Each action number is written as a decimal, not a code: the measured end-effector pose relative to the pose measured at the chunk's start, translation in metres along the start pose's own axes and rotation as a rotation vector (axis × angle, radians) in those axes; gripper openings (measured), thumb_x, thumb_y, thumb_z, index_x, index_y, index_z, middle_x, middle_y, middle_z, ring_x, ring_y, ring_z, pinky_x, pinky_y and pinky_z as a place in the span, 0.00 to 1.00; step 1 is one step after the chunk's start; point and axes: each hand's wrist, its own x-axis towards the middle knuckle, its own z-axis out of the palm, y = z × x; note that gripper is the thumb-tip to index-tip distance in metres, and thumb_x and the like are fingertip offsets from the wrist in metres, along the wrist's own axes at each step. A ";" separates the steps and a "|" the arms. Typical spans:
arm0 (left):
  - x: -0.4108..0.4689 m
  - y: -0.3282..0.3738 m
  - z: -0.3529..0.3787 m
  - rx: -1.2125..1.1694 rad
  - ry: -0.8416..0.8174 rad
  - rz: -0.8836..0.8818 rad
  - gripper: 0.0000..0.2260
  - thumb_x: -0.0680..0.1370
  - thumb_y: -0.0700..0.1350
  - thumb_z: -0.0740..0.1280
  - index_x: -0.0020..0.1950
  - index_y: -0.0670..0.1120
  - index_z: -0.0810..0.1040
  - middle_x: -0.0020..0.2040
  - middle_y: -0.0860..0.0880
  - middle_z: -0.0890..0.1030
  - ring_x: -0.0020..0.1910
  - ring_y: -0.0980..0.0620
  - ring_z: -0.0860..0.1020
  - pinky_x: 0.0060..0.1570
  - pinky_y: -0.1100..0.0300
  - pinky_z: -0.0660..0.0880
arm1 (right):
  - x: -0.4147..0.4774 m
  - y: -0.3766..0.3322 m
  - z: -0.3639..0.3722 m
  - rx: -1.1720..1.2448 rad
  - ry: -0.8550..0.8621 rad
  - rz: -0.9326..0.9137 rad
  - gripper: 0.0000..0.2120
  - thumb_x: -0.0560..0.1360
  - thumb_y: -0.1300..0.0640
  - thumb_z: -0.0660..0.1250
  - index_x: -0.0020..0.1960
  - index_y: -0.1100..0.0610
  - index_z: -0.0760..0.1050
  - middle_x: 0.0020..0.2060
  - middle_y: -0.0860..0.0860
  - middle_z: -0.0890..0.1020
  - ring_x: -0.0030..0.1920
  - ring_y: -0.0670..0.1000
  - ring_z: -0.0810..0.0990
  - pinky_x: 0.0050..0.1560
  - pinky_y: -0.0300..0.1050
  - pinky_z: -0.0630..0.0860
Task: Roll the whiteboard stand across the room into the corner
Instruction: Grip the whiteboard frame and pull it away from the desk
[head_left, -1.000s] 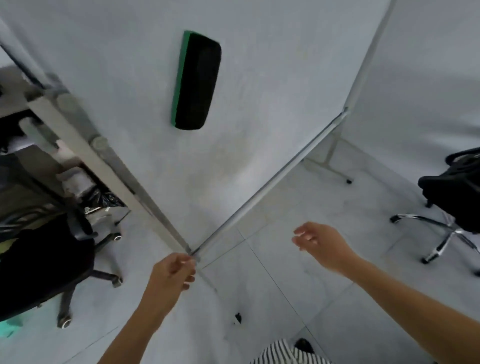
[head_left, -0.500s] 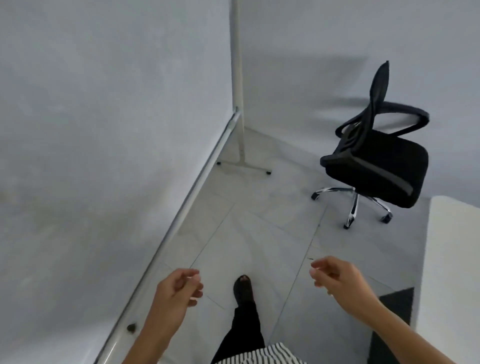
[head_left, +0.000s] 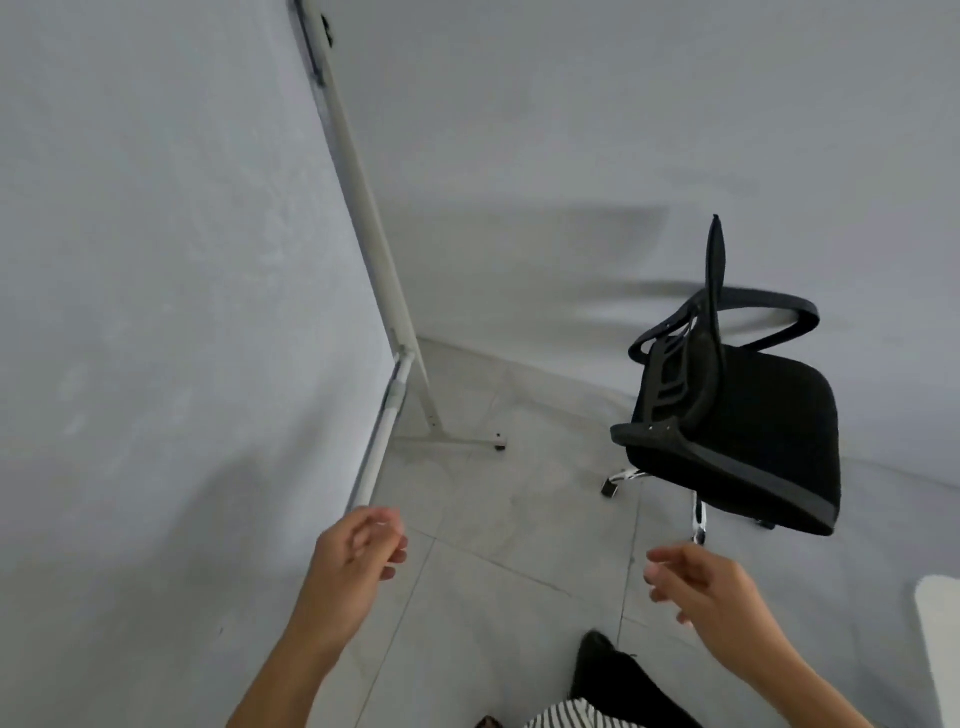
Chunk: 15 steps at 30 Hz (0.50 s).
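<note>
The whiteboard (head_left: 156, 312) fills the left half of the head view, its white face towards me. Its right post (head_left: 363, 208) runs down to a floor foot (head_left: 457, 441) with a small black caster (head_left: 500, 446), close to the wall. The bottom rail (head_left: 384, 426) slants down to my left hand (head_left: 358, 556). That hand hovers in front of the rail's lower part with loosely curled fingers and holds nothing. My right hand (head_left: 701, 587) hangs free over the floor, fingers apart and empty.
A black office chair (head_left: 743, 426) on a chrome wheeled base stands to the right of the stand's foot, near the grey wall (head_left: 571, 130). A white table corner (head_left: 940, 623) juts in at the right edge. My dark trouser leg (head_left: 613, 675) is below.
The view has swung right, from the board's face with the eraser to its right post and the chair. My left hand has come off the rail. Both hands are now empty.
</note>
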 end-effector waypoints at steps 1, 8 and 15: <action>0.021 0.011 0.005 0.005 0.010 0.014 0.04 0.77 0.39 0.66 0.48 0.43 0.80 0.38 0.41 0.84 0.39 0.47 0.83 0.41 0.55 0.78 | 0.021 -0.008 -0.003 -0.003 -0.015 0.006 0.02 0.73 0.56 0.70 0.46 0.51 0.80 0.34 0.50 0.86 0.38 0.51 0.85 0.42 0.55 0.80; 0.163 0.073 0.053 -0.078 0.192 -0.007 0.04 0.77 0.37 0.66 0.47 0.42 0.81 0.37 0.42 0.84 0.39 0.44 0.82 0.42 0.51 0.78 | 0.208 -0.080 -0.036 -0.036 -0.116 -0.039 0.02 0.74 0.55 0.70 0.46 0.51 0.80 0.35 0.50 0.86 0.38 0.50 0.84 0.43 0.52 0.80; 0.260 0.180 0.065 -0.047 0.423 0.104 0.07 0.77 0.38 0.66 0.46 0.49 0.80 0.38 0.48 0.85 0.38 0.49 0.84 0.45 0.50 0.79 | 0.366 -0.220 -0.058 -0.272 -0.307 -0.290 0.04 0.74 0.50 0.68 0.48 0.47 0.78 0.37 0.47 0.85 0.39 0.43 0.83 0.46 0.43 0.79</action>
